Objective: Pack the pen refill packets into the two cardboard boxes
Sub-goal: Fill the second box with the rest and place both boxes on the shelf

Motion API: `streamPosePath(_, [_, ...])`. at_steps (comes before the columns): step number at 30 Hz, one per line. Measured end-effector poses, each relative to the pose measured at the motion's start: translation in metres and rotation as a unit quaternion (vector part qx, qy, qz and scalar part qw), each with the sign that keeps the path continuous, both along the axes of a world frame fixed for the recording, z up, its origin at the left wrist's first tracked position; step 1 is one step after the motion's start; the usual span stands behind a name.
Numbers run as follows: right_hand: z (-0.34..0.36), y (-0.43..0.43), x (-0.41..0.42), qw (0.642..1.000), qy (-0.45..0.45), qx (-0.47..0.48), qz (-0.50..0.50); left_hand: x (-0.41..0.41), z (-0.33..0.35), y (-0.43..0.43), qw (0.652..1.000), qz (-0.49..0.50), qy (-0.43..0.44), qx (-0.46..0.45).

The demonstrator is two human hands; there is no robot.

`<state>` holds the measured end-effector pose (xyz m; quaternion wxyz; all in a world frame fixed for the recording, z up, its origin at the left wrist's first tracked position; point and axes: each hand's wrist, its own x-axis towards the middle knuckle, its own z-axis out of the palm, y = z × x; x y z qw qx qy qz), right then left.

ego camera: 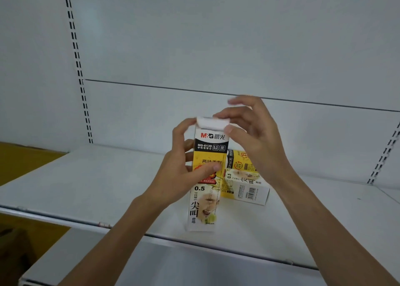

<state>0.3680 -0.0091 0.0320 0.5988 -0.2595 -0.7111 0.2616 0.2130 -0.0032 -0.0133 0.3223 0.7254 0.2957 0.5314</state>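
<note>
Cardboard box (205, 196) upright at frame centre, long axis vertical; left hand (184, 171) grips its middle, right hand (254, 138) pinches top flap (211, 123) just above; second box (246, 185) lies right.

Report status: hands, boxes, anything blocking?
Left hand grips the upright box mid-body; right hand pinches its top flap. Second box lies on the shelf behind it. No loose packets visible, nothing blocking.

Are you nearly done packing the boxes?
Nearly, it seems. The lying box rests on the shelf, set aside. The left hand holds the upright box while the right hand pinches its top flap. No loose packets show. Left: shutting that flap.
</note>
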Motion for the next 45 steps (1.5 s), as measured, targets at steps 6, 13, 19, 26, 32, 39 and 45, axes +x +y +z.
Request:
streamPosePath(6, [0.011, -0.001, -0.004, 0.996, -0.075, 0.023, -0.051, 0.000, 0.000, -0.003, 1.000, -0.006, -0.017, 0.011])
streamPosePath(13, [0.008, 0.001, -0.006, 0.989, -0.111, 0.054, -0.079, -0.001, 0.001, -0.002, 1.000, -0.002, -0.009, 0.010])
streamPosePath(19, [-0.004, -0.002, -0.002, 0.984, -0.144, 0.069, -0.075, -0.002, -0.001, 0.000, 0.999, 0.029, 0.016, 0.022])
streamPosePath(26, [-0.065, -0.012, 0.005, 0.961, -0.218, -0.056, -0.160, 0.005, -0.008, 0.002, 0.978, 0.183, -0.102, 0.022])
streamPosePath(32, [-0.090, -0.022, 0.028, 0.926, -0.273, -0.094, -0.241, 0.004, -0.041, 0.006, 0.950, 0.222, -0.175, -0.134])
streamPosePath(39, [-0.097, -0.026, 0.066, 0.858, -0.392, -0.094, -0.320, -0.022, -0.070, 0.012, 0.939, 0.269, 0.136, -0.165])
streamPosePath(45, [-0.083, -0.023, 0.061, 0.872, -0.289, -0.347, -0.189, -0.013, -0.061, 0.023, 0.950, 0.122, 0.194, -0.213])
